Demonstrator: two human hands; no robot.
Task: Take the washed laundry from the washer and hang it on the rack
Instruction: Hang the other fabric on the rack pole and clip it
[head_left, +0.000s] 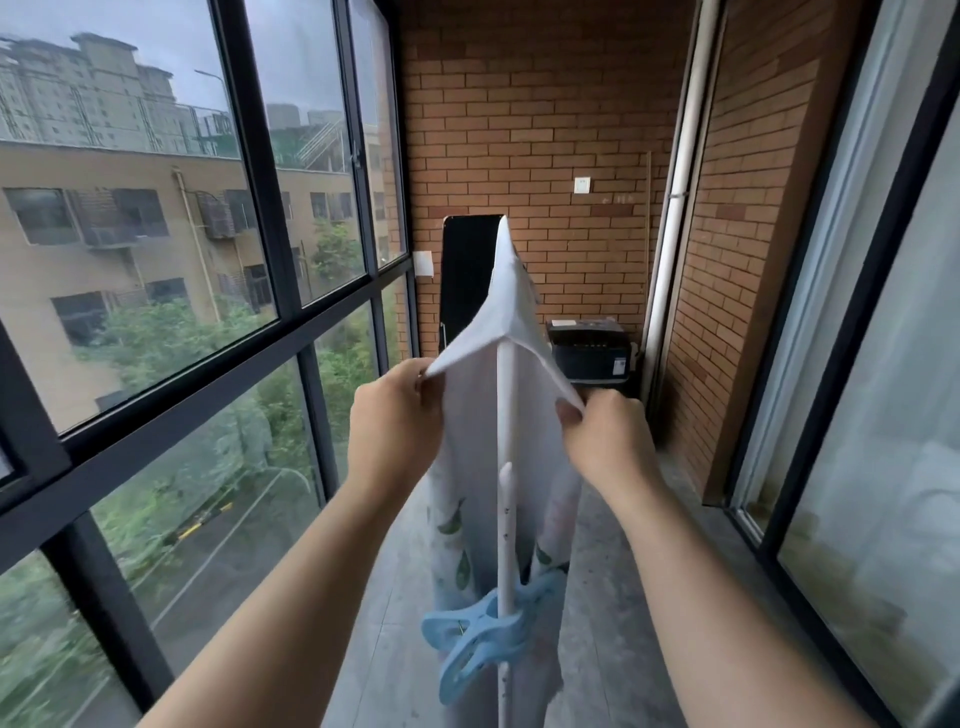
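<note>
A white cloth (506, 301) with green leaf prints lies draped over the white rack rail (505, 415), which runs away from me down the middle of the view. My left hand (397, 421) pinches the cloth's near edge on the rail's left side. On the right side my right hand (602, 436) pinches the opposite edge. Both hands hold the edge spread apart above the rail. The cloth's lower parts hang down on either side of the rail. A large light-blue clothes peg (483, 639) is clipped on the rail close to me.
Tall black-framed windows (270, 218) line the left side of the narrow balcony. A brick wall (545, 130) closes the far end, with a black folded frame (467, 280) and a dark appliance (589, 348) on the floor. Sliding glass doors (857, 364) run along the right.
</note>
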